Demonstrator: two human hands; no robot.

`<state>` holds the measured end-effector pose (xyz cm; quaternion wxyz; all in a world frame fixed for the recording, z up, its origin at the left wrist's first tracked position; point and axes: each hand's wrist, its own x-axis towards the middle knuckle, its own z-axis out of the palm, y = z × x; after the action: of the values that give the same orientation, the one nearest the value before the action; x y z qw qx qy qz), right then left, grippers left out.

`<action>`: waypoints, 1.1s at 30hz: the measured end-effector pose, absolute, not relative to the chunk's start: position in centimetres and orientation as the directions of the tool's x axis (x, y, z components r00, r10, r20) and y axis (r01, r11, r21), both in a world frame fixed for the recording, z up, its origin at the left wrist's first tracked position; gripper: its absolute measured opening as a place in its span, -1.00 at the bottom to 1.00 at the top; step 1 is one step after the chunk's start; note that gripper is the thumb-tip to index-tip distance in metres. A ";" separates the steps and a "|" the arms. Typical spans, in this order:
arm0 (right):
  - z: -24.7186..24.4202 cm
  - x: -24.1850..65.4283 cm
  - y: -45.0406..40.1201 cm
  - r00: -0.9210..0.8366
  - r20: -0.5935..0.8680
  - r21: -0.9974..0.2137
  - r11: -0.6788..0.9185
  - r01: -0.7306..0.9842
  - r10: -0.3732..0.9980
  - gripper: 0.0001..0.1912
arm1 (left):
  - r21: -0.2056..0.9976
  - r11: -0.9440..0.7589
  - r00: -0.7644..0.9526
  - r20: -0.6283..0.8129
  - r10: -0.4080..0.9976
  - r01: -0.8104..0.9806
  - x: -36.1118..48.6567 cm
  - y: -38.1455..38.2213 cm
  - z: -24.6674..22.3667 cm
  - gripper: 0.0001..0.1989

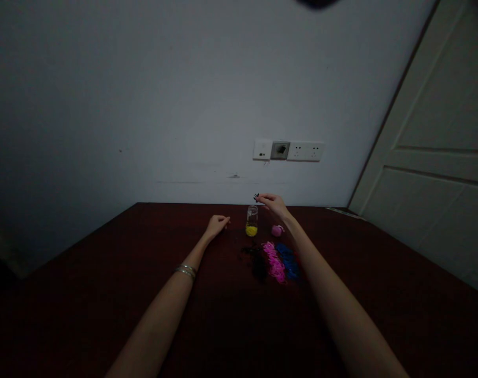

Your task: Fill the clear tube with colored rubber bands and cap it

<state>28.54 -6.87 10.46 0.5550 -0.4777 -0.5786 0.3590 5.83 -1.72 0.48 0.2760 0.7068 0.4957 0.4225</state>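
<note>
Black pile and pink strands lay nearest; past them stood the upright jar, its narrow mouth seeming to call for a light, steady pinch clear of the rim. Left hand lay low beside it, fingers curled, contact unclear; right hand arched higher, fingertips clamped on a small black piece above the mouth.

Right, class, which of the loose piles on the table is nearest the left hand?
The black pile, at the left end of the row, is nearest; the pink pile and blue pile lie farther right.
</note>
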 end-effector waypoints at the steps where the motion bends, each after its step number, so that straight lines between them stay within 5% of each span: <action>1: 10.5 28.5 -6.9 0.072 0.292 -0.950 0.280 0.137 0.954 -0.61 | 0.811 -0.354 0.152 0.321 0.935 0.466 5.8 -1.8 0.5 -0.59; 14: 8.7 28.2 -6.8 0.003 0.163 -0.985 0.163 0.058 0.987 -0.59 | 0.804 -0.380 0.173 0.339 0.925 0.457 5.6 -1.2 -0.1 -0.57; 33: 7.9 28.9 -6.9 0.026 0.169 -0.985 0.167 0.042 0.985 -0.64 | 0.797 -0.359 0.164 0.320 0.933 0.486 5.6 -1.5 0.3 -0.59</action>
<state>28.88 -6.92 7.88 0.5378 -0.4732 -0.5426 0.4386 5.63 -1.54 0.35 0.2704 0.7132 0.4974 0.4133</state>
